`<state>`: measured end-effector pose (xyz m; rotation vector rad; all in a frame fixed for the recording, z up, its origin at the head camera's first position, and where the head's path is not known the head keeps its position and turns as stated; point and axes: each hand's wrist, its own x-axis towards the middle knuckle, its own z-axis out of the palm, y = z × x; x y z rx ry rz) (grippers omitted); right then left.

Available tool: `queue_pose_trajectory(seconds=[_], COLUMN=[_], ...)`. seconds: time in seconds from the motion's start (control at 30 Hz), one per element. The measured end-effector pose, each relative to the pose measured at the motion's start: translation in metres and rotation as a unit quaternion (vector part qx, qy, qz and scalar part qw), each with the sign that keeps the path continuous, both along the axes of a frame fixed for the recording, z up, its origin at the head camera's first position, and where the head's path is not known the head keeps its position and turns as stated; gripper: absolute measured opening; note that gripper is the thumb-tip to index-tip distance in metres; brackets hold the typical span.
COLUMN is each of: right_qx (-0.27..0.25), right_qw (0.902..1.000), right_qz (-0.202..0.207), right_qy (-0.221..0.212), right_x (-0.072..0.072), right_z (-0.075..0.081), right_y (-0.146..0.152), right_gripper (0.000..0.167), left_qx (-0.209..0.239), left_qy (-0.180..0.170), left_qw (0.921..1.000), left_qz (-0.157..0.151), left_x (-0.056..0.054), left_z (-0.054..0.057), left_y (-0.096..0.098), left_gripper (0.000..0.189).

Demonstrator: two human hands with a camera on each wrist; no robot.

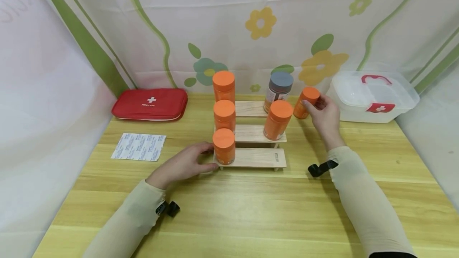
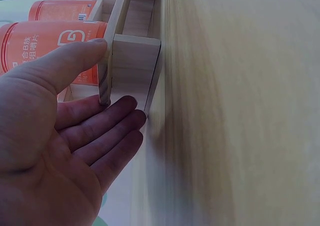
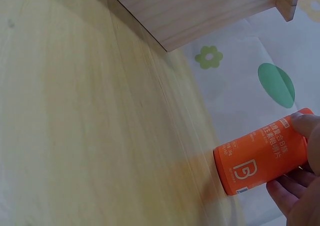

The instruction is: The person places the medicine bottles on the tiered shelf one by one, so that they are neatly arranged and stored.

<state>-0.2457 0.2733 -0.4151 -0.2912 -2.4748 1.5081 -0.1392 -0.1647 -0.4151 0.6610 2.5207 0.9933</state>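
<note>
A three-tier wooden rack [image 1: 256, 156] stands mid-table. My left hand [image 1: 186, 164] is at its left end, with the thumb along the lowest tier's edge and the fingers extended against the end in the left wrist view. Beside that thumb stands an orange jar [image 1: 224, 146] on the lowest tier. Right of the rack, my right hand [image 1: 327, 118] grips a small orange bottle [image 3: 260, 156] between thumb and fingers. The bottle is upright in the head view; whether its base touches the table I cannot tell. Several other orange jars and a grey-capped jar [image 1: 279, 90] sit on the rack.
A red first-aid pouch [image 1: 150, 104] lies at the back left. In front of it is a white printed packet sheet [image 1: 139, 146]. A clear lidded box [image 1: 374, 94] with a red handle stands at the back right. A patterned curtain [image 1: 215, 11] hangs behind the table.
</note>
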Motion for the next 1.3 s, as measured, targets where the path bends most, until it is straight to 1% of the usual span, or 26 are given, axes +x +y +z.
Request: queue_pose_trajectory(seconds=[0.13,0.3,0.5,0.73,0.93,1.13,1.3], right_qx=[0.001,-0.01,-0.021,-0.013,-0.02,-0.014,-0.018], right_qw=[1.0,0.9999,0.9997,0.9998,0.9992,0.9987,0.997], right_qz=[-0.003,-0.004,-0.01,0.002,0.018,0.022,0.02], right_qy=[-0.008,-0.013,-0.01,0.016,0.031,0.044,0.072], right_x=[0.0,0.001,0.008,0.02,0.032,0.049,0.063], right_z=[0.0,-0.001,0.0,0.005,0.011,0.017,0.022], right_y=[0.0,0.001,0.001,0.001,0.0,0.0,0.0], right_gripper=[0.074,0.075,0.078,0.07,0.067,0.066,0.062], left_qx=[0.001,0.0,-0.004,-0.004,-0.001,0.004,0.005], left_qy=[-0.002,-0.001,0.001,0.002,0.004,0.002,0.0], left_qw=[1.0,1.0,1.0,1.0,1.0,1.0,1.0], left_qz=[0.0,0.001,0.001,0.002,0.001,-0.002,0.0], left_x=[0.0,0.001,0.0,0.0,0.0,0.001,0.001], left_z=[0.001,0.002,0.001,0.001,0.0,0.0,0.001], left_y=[0.0,0.001,0.001,0.0,0.0,0.0,0.0], left_gripper=[0.066,0.066,0.065,0.065,0.064,0.064,0.065])
